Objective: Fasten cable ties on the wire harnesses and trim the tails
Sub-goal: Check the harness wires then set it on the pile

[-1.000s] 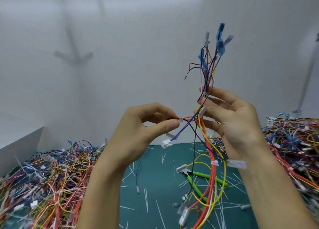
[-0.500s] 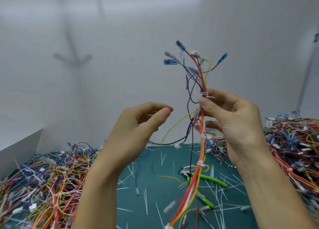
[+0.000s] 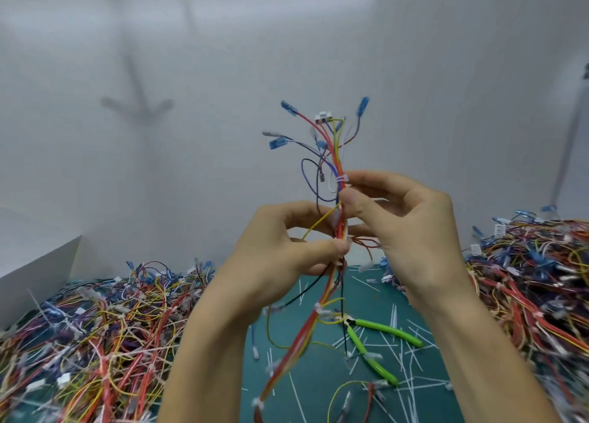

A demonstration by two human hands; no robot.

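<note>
I hold a wire harness (image 3: pixel 338 155) upright in front of me, red, yellow and blue wires with blue terminals fanning out at the top. My right hand (image 3: pixel 411 231) pinches the bundle just under a white cable tie (image 3: pixel 341 178). My left hand (image 3: pixel 280 257) pinches the same bundle lower down, thumb against fingers. The rest of the harness hangs down to the green mat (image 3: pixel 318 375), with more white ties along it. Green-handled cutters (image 3: pixel 373 336) lie on the mat below my hands.
A big pile of harnesses (image 3: pixel 95 333) covers the left of the mat and another pile (image 3: pixel 535 273) the right. Cut white tie tails (image 3: pixel 401 336) litter the mat around the cutters. A white box (image 3: pixel 35 263) stands at the far left, a white wall behind.
My left hand, apart from the harness half a second ago, has moved right and now pinches the bundle below my right hand. The harness has turned, its top wires fanning differently.
</note>
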